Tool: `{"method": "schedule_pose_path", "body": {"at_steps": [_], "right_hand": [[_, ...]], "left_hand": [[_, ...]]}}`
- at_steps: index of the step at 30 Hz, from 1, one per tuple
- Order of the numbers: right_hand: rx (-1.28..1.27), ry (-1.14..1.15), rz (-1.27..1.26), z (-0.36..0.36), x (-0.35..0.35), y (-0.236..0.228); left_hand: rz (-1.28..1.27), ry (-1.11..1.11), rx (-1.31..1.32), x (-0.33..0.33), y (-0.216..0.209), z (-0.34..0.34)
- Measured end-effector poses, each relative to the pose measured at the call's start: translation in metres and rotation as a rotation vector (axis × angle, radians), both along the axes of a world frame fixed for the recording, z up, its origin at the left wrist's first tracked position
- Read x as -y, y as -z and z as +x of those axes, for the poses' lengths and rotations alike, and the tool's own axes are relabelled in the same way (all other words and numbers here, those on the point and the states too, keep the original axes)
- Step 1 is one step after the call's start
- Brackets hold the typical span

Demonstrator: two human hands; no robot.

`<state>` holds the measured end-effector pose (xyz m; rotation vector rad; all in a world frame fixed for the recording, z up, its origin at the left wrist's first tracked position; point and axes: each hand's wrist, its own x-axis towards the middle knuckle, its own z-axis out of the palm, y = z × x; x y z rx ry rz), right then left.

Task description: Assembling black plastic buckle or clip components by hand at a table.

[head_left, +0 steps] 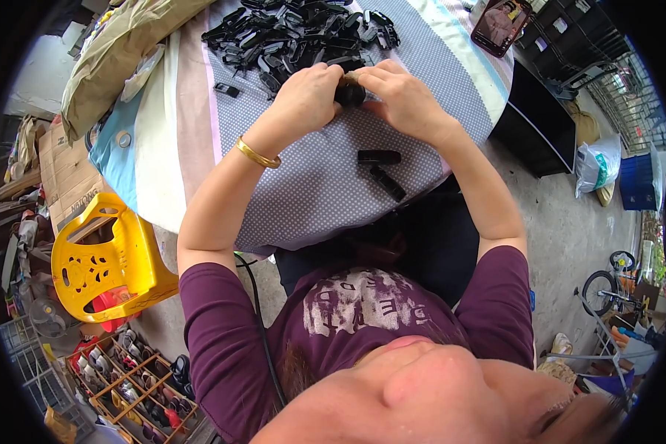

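Both hands meet over the table, close in front of a heap of small black plastic pieces point(296, 37). Between my left hand point(307, 96) and my right hand point(403, 100) is a dark, rounded black piece point(350, 94). The fingers of both hands are closed around it, and its exact kind cannot be made out. A strip of something brownish shows at its top, by the fingertips. Nearer me on the dotted tablecloth point(303, 200) lie two loose black plastic parts, one long point(378, 157) and one slanted point(387, 183). Another small black piece point(226, 89) lies apart, left of the heap.
A phone point(502, 27) stands at the table's far right. Brown paper wrapping point(122, 55) covers the far left, with a tape roll point(123, 138) nearby. Left of the table is a yellow plastic chair point(144, 255); right, a flat black panel point(536, 126). A dark cable point(256, 311) hangs beside my left arm.
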<state>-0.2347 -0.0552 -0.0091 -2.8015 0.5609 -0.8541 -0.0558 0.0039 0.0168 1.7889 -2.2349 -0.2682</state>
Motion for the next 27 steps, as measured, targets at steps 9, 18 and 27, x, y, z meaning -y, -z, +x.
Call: {"method": "schedule_pose_path", "body": {"at_steps": [9,18,27], "right_hand": [[-0.019,0.036,-0.155,-0.009,-0.003,-0.001],[0.319,0.208,0.434,-0.026,-0.013,-0.029],[0.697,-0.068,1.199,-0.025,-0.012,-0.025]], "left_hand": [[-0.348,0.135,0.195,0.001,0.011,-0.007],[-0.538,0.123,-0.176,0.004,-0.002,-0.013],[-0.368,0.156,-0.526,-0.004,-0.007,-0.024]]}}
